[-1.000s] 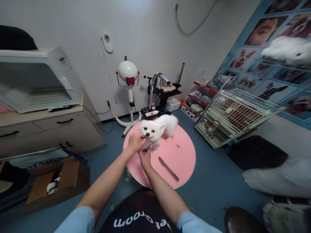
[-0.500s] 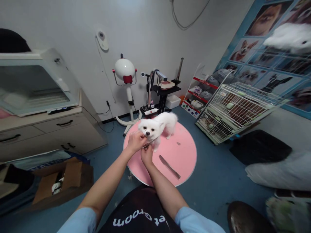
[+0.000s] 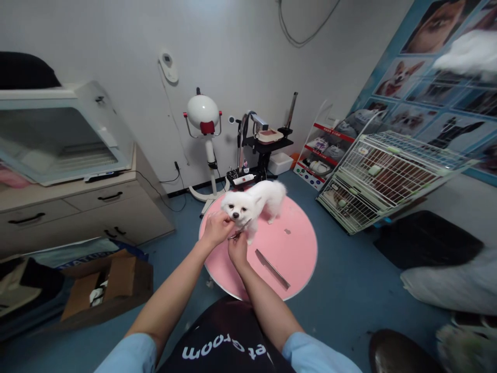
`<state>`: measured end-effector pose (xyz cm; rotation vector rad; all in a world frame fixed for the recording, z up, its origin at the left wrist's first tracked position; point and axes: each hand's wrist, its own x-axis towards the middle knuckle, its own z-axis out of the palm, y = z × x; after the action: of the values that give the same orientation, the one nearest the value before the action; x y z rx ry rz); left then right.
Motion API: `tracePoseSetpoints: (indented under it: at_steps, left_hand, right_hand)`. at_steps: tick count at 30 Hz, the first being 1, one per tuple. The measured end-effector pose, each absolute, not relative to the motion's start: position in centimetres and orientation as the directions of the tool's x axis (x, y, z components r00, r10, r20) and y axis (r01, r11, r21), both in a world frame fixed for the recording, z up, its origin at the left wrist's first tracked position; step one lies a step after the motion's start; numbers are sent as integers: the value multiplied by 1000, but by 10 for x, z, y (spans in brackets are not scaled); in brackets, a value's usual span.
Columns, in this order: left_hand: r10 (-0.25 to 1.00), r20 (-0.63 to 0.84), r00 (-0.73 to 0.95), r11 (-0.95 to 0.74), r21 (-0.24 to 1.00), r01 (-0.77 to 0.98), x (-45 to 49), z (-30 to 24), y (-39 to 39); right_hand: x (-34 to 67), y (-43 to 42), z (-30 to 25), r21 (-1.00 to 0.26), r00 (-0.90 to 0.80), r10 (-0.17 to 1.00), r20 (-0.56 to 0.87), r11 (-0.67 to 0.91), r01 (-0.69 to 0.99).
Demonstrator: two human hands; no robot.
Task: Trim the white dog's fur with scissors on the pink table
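Scissors (image 3: 240, 231) (tiny) half inside right fingers (image 3: 234, 240)

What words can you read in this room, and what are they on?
"et Groom": upside down on the apron; the start is cut off.
Blue bag lettering: partly hidden, unreadable.
Shelf labels: too small to read.

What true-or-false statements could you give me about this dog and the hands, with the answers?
1. The white dog stands on a round pink table. True.
2. The left hand holds the dog by its muzzle. True.
3. The right hand is empty. False: it holds thin metal scissors at the dog's chest.
4. A long metal comb lies on the blue floor. False: the comb lies on the pink table, beside the right forearm.
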<state>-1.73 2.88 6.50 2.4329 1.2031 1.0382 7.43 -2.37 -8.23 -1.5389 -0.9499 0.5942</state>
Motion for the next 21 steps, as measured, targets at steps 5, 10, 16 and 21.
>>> tracePoseSetpoints:
  at_steps: [5,10,16,21]
  left_hand:
    - [777,485,401,-623,505,597,-19,63,28]
    - [794,480,374,-600,516,612,-19,60,27]
    - [803,475,360,-588,534,607,-20,59,27]
    - [800,473,369,-593,529,608,-19,60,26]
  right_hand:
    - [78,-28,-80,-962,502,848,172,33,272]
    - [84,-32,-83,-960,463,871,167,35,279]
    - [93,-36,-81,-935,447,874,191,23,355]
    - [96,-37,-76,-919,472,863,179,-24,393]
